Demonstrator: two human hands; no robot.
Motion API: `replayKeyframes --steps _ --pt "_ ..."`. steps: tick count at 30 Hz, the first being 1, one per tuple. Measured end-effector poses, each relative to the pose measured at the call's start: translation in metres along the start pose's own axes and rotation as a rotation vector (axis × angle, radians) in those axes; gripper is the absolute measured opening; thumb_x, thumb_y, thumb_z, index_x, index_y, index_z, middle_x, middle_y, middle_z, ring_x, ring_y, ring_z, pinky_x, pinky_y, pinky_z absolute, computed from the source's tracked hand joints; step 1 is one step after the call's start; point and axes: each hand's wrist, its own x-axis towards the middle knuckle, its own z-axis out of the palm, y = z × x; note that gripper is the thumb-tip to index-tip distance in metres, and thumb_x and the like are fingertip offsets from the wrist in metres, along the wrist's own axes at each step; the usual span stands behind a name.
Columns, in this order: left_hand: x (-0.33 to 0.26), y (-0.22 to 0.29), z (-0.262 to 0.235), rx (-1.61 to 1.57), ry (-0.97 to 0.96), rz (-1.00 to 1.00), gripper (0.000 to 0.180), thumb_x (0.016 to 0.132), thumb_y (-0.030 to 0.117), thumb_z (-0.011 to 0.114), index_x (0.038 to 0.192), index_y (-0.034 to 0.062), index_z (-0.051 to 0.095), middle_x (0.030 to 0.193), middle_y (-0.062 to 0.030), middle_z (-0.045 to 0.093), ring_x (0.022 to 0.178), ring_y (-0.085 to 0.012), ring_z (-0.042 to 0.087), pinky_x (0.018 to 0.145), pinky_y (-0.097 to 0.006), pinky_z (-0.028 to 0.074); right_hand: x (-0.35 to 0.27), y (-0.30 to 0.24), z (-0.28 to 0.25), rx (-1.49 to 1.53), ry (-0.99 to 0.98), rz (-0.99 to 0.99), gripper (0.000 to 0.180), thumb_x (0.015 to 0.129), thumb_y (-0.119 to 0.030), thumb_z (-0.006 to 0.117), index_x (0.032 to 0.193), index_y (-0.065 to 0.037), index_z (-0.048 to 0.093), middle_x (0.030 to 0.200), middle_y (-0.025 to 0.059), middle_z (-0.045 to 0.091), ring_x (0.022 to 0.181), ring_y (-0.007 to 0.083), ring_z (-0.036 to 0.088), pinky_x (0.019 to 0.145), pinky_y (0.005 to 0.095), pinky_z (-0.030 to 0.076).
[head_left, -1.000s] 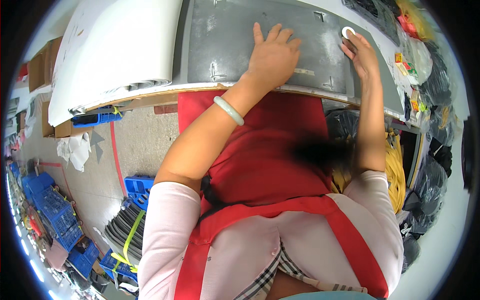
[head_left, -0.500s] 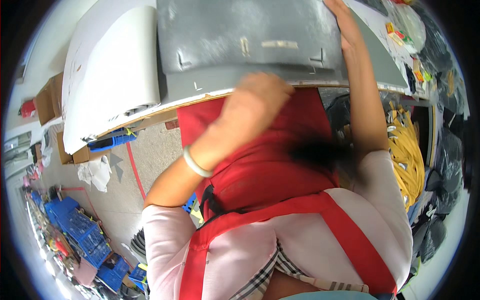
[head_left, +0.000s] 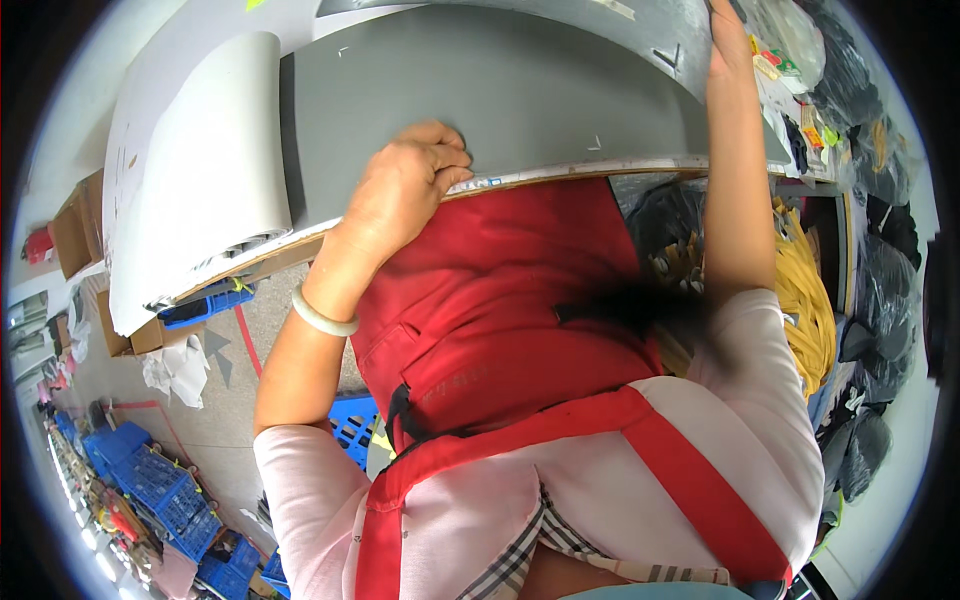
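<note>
A dark grey sheet (head_left: 480,95) lies flat on the table, with small pale corner marks on it. Above its far part, a stiff, worn grey panel with L-shaped slots (head_left: 600,30) is tilted up and runs out of the top of the view. My right hand (head_left: 730,45) grips this panel at its right side; its fingertips are partly hidden. At the table's front edge, my left hand (head_left: 415,180) rests on the near edge of the sheet. Its fingers are curled and pressed together, and whatever may be between them is hidden.
A large white roll (head_left: 225,140) lies left of the sheet. Cardboard boxes (head_left: 85,225) and blue crates (head_left: 165,470) stand on the floor at left. Yellow cloth (head_left: 800,310) hangs below the table at right, beside black plastic bags (head_left: 865,450).
The slotted panel has been lifted and shifted away, baring the grey sheet and its corner marks. My left hand has moved left along the table's edge; my right has gone slightly right with the panel.
</note>
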Motion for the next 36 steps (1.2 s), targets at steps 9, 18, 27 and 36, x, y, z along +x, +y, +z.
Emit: replayKeyframes --steps 9,18,27,36 --pt "0.038 0.022 0.049 0.271 0.044 0.425 0.031 0.083 0.003 0.064 0.114 0.0026 0.067 0.112 -0.0153 0.067 0.107 -0.0347 0.064 0.089 -0.042 0.054 -0.003 0.011 0.000 -0.835 0.369 -0.624 0.044 0.093 -0.029 0.075 0.126 -0.001 0.066 0.114 0.0141 0.074 0.099 0.0265 0.073 0.090 0.0406 0.059" --pt "0.159 0.041 0.151 0.351 0.012 0.305 0.022 0.085 0.014 0.062 0.102 0.0066 0.072 0.103 -0.0142 0.069 0.099 -0.0333 0.068 0.084 -0.042 0.056 0.008 0.026 -0.011 -0.841 0.415 -0.624 0.051 0.094 -0.037 0.073 0.128 -0.001 0.064 0.116 0.0139 0.073 0.099 0.0263 0.072 0.088 0.0392 0.059" --pt "0.159 0.050 0.129 -0.045 -0.005 0.072 0.025 0.094 0.024 0.061 0.105 0.0039 0.071 0.110 -0.0221 0.070 0.095 -0.0440 0.067 0.082 -0.047 0.056 -0.033 0.024 0.039 -0.722 0.379 -0.860 0.049 0.096 -0.037 0.071 0.129 -0.001 0.063 0.121 0.0140 0.071 0.104 0.0249 0.069 0.094 0.0382 0.056" --pt "0.141 0.060 0.146 0.199 0.031 0.154 0.033 0.086 0.010 0.066 0.119 0.0036 0.065 0.115 -0.0202 0.068 0.092 -0.0398 0.070 0.079 -0.042 0.057 -0.067 -0.069 -0.073 -0.805 0.353 -0.791 0.059 0.102 -0.047 0.057 0.139 -0.001 0.054 0.131 0.0184 0.065 0.115 0.0310 0.067 0.100 0.0447 0.055"
